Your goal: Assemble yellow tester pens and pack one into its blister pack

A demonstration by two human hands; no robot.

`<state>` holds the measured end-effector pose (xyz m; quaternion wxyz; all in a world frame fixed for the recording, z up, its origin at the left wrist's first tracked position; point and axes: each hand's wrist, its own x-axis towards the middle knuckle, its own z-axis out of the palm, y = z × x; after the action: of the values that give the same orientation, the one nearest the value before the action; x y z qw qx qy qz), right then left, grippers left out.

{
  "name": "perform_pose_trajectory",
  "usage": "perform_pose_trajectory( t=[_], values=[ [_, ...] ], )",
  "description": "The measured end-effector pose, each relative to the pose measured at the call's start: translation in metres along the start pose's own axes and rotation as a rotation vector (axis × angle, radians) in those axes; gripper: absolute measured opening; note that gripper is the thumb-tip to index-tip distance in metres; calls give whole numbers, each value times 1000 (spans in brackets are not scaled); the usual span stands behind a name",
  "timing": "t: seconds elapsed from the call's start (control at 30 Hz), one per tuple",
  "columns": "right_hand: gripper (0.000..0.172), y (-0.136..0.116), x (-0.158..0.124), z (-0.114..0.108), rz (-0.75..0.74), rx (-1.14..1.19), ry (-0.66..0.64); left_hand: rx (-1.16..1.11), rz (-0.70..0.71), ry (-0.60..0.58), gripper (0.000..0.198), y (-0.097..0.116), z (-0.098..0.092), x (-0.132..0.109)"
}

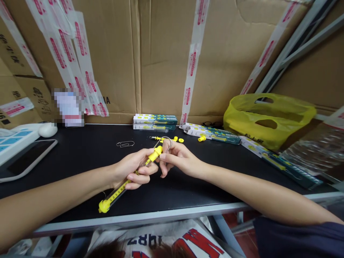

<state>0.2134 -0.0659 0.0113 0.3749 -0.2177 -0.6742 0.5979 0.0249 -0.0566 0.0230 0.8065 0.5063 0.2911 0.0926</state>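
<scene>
My left hand (135, 168) is wrapped around the clear tube of a spring scale (116, 194). The scale slants across in front of me, its yellow end cap low on the left and its yellow top piece (155, 154) by my thumb. At that upper end, the fingers of my right hand (185, 159) pinch a curved metal hook (170, 139). Just beyond my hands lie a yellow rod with a metal tip (157, 138) and a small yellow ring (181, 141). A yellow cap (201, 138) sits farther right. Loose metal hooks (125, 144) rest left of centre.
Printed boxes (155, 122) are stacked at the back, with more boxes (212, 134) to the right. A yellow plastic bag (268, 125) stands back right. At left are a phone (27, 161) and white power strip (18, 138). Cardboard (163, 71) walls the black table (204, 200).
</scene>
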Motion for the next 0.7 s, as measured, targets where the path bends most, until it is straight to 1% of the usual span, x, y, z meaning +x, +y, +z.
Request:
perform_pose_trajectory(
  t=[0.07, 0.23, 0.37, 0.5, 0.7],
  values=[
    [25, -1, -1, 0, -4, -3, -1, -8, 7, -17, 57, 0, 1, 0],
    [23, -1, -1, 2, -9, -2, 8, -12, 44, 12, 58, 0, 2, 1],
    [24, -1, -1, 4, -7, 1, 45, -4, 52, 13, 59, -3, 0, 2],
    [26, -1, -2, 7, 20, 26, 82, 5, 118, 41, 55, -5, -2, 2],
    [26, 3, -2, 9, 24, 82, 82, 35, 142, 68, 49, -6, -4, 3]
  ],
)
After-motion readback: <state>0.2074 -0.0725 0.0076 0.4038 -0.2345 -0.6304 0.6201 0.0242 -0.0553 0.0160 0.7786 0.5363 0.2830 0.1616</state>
